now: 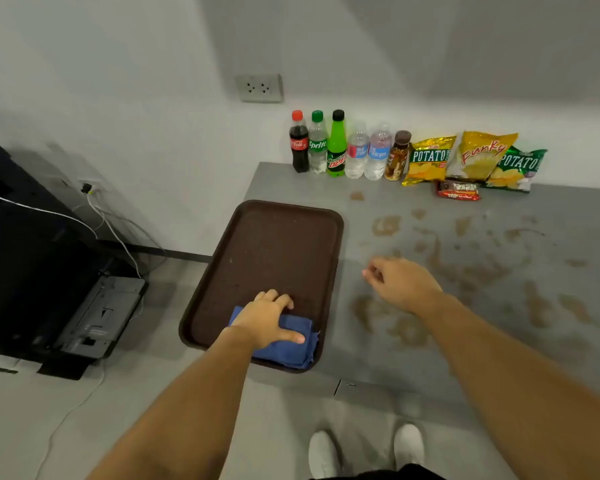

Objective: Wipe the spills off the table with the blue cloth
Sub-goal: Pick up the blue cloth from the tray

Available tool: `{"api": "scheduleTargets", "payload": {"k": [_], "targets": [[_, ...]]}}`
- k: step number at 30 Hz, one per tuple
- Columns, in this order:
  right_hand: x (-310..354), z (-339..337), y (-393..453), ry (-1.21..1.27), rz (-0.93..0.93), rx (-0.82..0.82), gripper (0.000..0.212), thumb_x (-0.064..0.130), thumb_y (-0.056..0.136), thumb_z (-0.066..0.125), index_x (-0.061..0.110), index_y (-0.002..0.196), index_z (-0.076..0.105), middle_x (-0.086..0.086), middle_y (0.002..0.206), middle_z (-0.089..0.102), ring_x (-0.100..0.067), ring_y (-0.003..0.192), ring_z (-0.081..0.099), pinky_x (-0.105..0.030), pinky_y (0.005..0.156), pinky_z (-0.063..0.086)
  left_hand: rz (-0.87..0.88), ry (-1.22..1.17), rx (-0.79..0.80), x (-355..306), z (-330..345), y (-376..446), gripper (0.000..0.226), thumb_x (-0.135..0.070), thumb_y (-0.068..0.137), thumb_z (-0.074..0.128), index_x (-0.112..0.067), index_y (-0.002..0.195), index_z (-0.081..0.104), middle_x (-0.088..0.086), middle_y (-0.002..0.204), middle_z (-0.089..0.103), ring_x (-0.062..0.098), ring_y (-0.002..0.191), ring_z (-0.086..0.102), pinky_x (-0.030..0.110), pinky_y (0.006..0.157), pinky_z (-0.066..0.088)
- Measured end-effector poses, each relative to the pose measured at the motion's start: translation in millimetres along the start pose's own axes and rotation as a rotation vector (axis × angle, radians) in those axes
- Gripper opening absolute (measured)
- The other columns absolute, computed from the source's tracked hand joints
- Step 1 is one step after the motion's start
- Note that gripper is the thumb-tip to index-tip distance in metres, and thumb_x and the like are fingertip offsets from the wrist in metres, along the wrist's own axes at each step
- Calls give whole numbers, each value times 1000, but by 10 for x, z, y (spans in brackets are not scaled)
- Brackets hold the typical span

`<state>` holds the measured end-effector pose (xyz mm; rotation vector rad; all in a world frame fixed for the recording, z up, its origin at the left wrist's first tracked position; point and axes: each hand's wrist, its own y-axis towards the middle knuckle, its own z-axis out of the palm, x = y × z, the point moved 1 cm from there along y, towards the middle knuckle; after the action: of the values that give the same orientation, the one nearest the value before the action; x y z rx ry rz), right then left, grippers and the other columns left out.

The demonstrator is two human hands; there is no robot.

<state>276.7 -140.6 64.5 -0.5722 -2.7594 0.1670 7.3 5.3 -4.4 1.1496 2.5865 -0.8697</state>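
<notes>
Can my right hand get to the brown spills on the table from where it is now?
Probably yes. The right hand hangs above the grey table, with brown spills beside and beneath it and nothing between; the blue cloth lies under the left hand.

Left hand [269,318] on blue cloth [284,348] in tray [329,237], spills [471,268] on table [551,209]

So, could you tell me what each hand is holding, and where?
The left hand rests on top of the folded blue cloth; a grip cannot be told. The right hand holds nothing.
</notes>
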Motion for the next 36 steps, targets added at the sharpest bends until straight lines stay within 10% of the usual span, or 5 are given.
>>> {"api": "scheduleTargets", "payload": {"k": [15,19,26,30,36], "targets": [[-98,6,-56,-50,4,38,36,49,105,39,20,109,60,-4,100,69,-29,89,65,-37,71,49,34,107,113,-39,44,-30,58,-54,100,57,-20,147,51,6,133,56,29,121,58,43,101,48],[-83,-28,-95,-49,12,56,37,49,105,38,20,109,61,-5,99,69,-29,89,65,-40,76,53,19,-5,83,-10,-37,-33,27,-49,103,55,-23,112,52,1,103,65,28,101,65,35,81,49],[25,19,-172,-43,-20,92,37,49,106,37,19,108,60,-8,98,69,-31,89,65,-41,76,52,-26,-390,-145,-181,-201,16,48,-46,103,58,-11,136,54,8,123,70,26,111,67,35,89,51],[157,47,-161,109,36,147,40,52,105,39,20,93,59,-2,80,61,-26,79,60,-40,74,51,-18,-516,-251,-417,-310,118,32,-50,101,60,-19,95,54,-2,90,69,12,82,67,29,70,48],[414,89,-69,556,288,233,75,68,101,29,8,103,74,-12,105,73,-31,101,66,-43,99,49,2,-743,-360,-875,-412,213,30,-49,102,58,-19,101,59,-3,96,69,9,85,66,16,63,46]]}}
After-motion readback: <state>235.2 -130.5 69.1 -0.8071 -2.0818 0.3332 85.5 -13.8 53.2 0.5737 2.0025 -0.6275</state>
